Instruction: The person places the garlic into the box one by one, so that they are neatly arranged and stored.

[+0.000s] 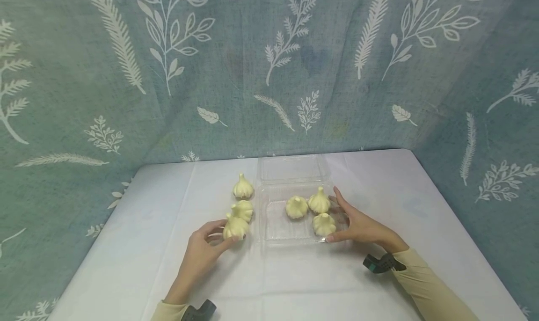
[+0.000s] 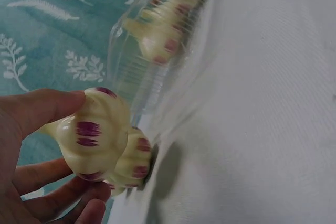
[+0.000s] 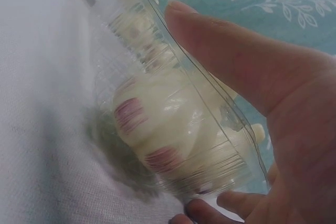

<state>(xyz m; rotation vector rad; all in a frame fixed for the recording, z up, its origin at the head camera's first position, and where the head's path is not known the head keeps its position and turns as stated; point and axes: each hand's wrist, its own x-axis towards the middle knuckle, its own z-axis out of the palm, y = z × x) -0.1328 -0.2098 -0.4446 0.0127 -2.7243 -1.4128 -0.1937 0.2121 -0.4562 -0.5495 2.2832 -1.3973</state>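
My left hand (image 1: 205, 247) pinches a cream garlic bulb (image 1: 236, 228) with purple streaks between thumb and fingers, left of a clear plastic clamshell container (image 1: 275, 239). In the left wrist view, that garlic bulb (image 2: 97, 135) appears raised, with another one behind it. Just beyond it in the head view stand a second bulb (image 1: 243, 210) and a third bulb (image 1: 243, 187). My right hand (image 1: 362, 225) grips the container's right side, thumb at the near corner. Inside the container are three bulbs: one at left (image 1: 296, 207), one at back (image 1: 319, 200), one in front (image 1: 324, 225).
The container's lid (image 1: 292, 169) lies folded back toward the rear edge of the white-covered table (image 1: 303, 279). A blue-green leaf-print curtain (image 1: 236, 77) hangs behind and along both sides. Dark wrist devices sit on both arms, the right one (image 1: 383, 263) over a beige sleeve.
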